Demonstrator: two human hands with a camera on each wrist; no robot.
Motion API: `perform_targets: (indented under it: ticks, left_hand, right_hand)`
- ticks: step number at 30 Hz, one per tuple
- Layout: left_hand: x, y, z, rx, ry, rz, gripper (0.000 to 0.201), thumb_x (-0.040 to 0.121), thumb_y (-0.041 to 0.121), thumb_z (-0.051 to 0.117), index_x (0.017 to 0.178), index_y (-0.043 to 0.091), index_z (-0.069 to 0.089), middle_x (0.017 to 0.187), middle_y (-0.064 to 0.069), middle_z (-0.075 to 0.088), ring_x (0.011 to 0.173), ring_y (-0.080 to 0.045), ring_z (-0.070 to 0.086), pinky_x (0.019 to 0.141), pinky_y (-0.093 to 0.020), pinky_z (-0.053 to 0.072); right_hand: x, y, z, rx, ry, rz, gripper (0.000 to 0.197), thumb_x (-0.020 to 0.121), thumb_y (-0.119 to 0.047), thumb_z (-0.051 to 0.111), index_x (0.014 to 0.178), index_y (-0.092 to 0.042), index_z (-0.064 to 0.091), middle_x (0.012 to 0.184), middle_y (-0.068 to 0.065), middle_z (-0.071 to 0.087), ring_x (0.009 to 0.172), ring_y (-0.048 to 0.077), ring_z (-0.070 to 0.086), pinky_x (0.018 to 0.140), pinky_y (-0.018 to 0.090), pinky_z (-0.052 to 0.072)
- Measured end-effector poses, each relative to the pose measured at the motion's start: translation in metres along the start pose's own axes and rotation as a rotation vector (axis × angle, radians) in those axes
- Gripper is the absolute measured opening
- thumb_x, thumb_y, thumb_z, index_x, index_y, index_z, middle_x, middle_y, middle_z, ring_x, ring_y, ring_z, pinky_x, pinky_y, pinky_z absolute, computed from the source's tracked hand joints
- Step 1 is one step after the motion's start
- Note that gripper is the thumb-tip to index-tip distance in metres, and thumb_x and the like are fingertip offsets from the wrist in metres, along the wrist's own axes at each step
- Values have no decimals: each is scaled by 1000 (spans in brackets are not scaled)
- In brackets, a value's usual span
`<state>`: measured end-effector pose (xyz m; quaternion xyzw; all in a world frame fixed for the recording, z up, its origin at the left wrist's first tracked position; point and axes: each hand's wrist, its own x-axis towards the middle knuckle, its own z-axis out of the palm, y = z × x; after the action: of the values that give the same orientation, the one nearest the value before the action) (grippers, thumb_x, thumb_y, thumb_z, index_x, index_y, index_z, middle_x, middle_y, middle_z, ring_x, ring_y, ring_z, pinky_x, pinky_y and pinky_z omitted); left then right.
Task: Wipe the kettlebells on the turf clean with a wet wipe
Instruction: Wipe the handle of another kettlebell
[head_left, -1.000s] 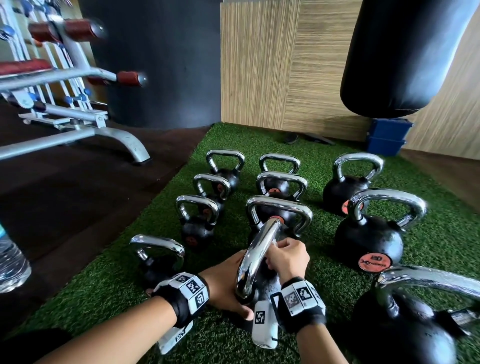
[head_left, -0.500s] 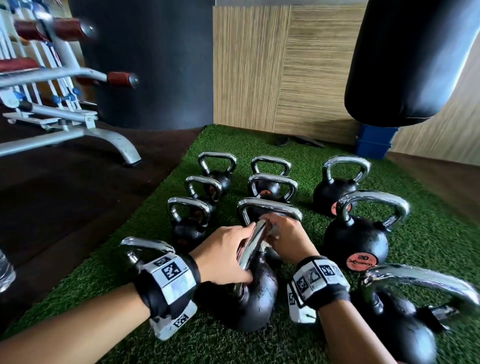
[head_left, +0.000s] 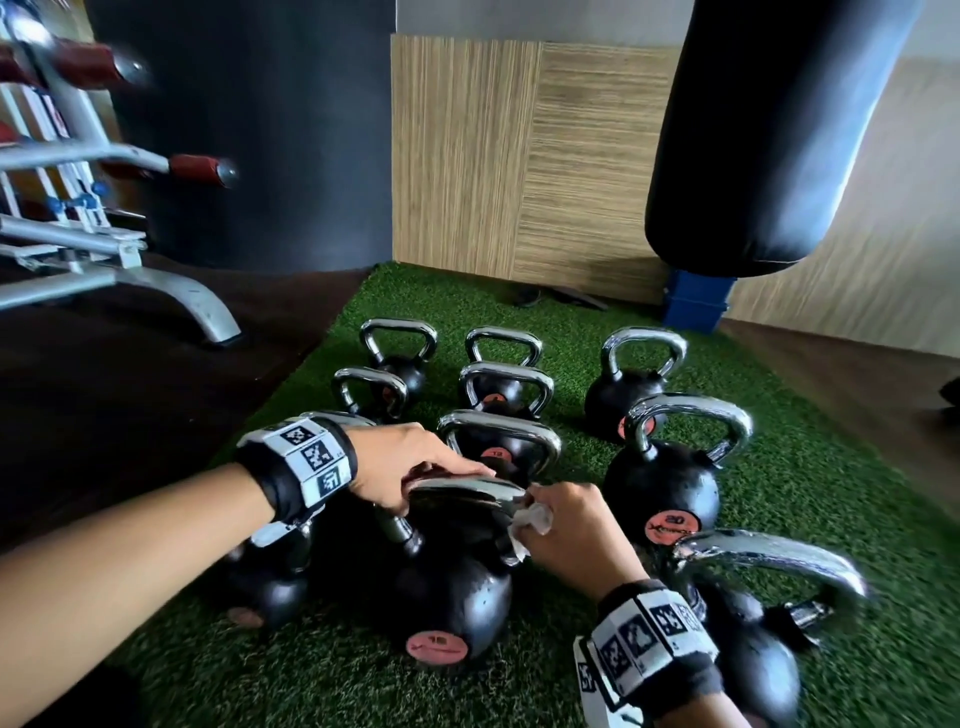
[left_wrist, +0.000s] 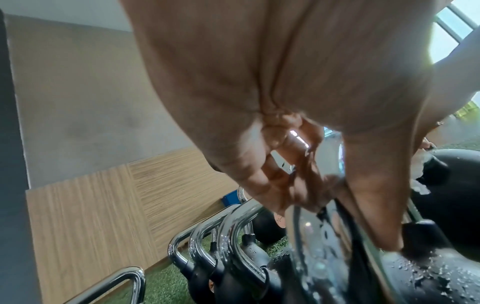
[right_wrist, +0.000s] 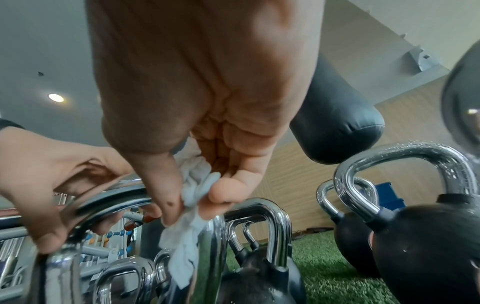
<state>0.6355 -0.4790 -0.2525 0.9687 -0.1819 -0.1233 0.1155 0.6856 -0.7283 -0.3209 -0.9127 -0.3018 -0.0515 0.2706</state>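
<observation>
While tilted near the turf's front edge, black kettlebell with chrome handle gripped on top by left hand; crumpled white wet wipe pinched by right hand against handle's right end. More kettlebells upright behind and beside; punching bag hanging above far right corner.

The left hand grips the chrome handle of the near black kettlebell, and the right hand pinches a crumpled white wet wipe at that handle's right end. Just beyond the grip, another chrome-handled kettlebell crowds in. Right of it stand two bigger black kettlebells, with a narrow strip of green turf between. Toward the person, bare turf lies open.
</observation>
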Motion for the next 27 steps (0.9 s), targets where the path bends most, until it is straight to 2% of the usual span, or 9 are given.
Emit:
perform_targets:
  ticks: [5, 7, 9, 11, 12, 15, 19, 24, 27]
  left_hand:
    - [-1, 3, -4, 94, -9, 0, 105, 73, -4, 68, 144, 66, 33, 84, -3, 70, 49, -5, 44, 45, -13, 36]
    - [-1, 6, -8, 167, -30, -2, 104, 75, 2, 74, 148, 61, 29, 89, -1, 68, 58, 2, 54, 49, -10, 37]
    - [5, 12, -10, 293, -37, 18, 103, 76, 26, 84, 155, 50, 22, 129, 4, 65, 104, 8, 61, 77, -14, 46]
    - [18, 29, -7, 319, 16, 57, 107, 75, 49, 83, 159, 43, 17, 162, 12, 33, 142, -8, 40, 110, -31, 41]
    - [28, 43, -2, 271, 66, 81, 103, 77, 51, 81, 159, 41, 19, 164, 13, 30, 145, -11, 36, 115, -35, 38]
    - [58, 90, 23, 119, 248, 153, 80, 85, 42, 71, 155, 33, 35, 151, 4, 51, 135, -17, 51, 109, -35, 45]
    - [94, 139, 70, -163, 291, 60, 64, 82, 34, 70, 141, 16, 53, 136, -7, 63, 125, -27, 60, 102, -37, 52]
    - [139, 163, 145, -452, 147, -186, 103, 67, 65, 80, 147, 12, 42, 147, -10, 53, 135, -25, 51, 109, -33, 44]
    - [165, 166, 186, -639, 130, -218, 122, 60, 72, 82, 156, 18, 30, 157, -6, 43, 143, -20, 42, 115, -28, 35]
  right_hand:
    - [-9, 0, -3, 37, 5, -8, 21, 75, -30, 74, 92, -17, 74, 74, 0, 71, 69, 17, 64, 62, 25, 48]
    - [-9, 1, -9, 55, -12, -1, 18, 74, -32, 77, 89, -23, 75, 72, -7, 69, 68, 9, 62, 60, 18, 43]
    - [-10, 5, -22, 74, 27, 57, 29, 68, -35, 84, 95, -28, 74, 79, -13, 68, 72, 3, 61, 59, 6, 41]
    - [-16, 13, -40, 86, 126, 149, 36, 65, -38, 86, 94, -30, 65, 77, -14, 65, 68, 1, 57, 54, 7, 39]
    - [-22, 18, -51, 83, 173, 193, 36, 65, -38, 86, 91, -29, 63, 73, -12, 64, 65, 2, 57, 52, 10, 36]
    - [-46, 32, -84, 5, 214, 301, 28, 68, -35, 86, 81, -27, 63, 68, -11, 64, 64, 7, 57, 53, 17, 39]
    - [-72, 45, -126, -92, 254, 372, 17, 71, -29, 85, 83, -28, 72, 75, -10, 71, 75, 11, 65, 64, 21, 45]
    - [-81, 80, -153, -36, 363, 401, 21, 73, -26, 87, 91, -23, 77, 80, -3, 74, 69, 14, 65, 72, 37, 59]
    - [-86, 106, -162, 46, 378, 377, 38, 68, -32, 91, 96, -26, 66, 77, -5, 74, 60, 7, 66, 59, 27, 58]
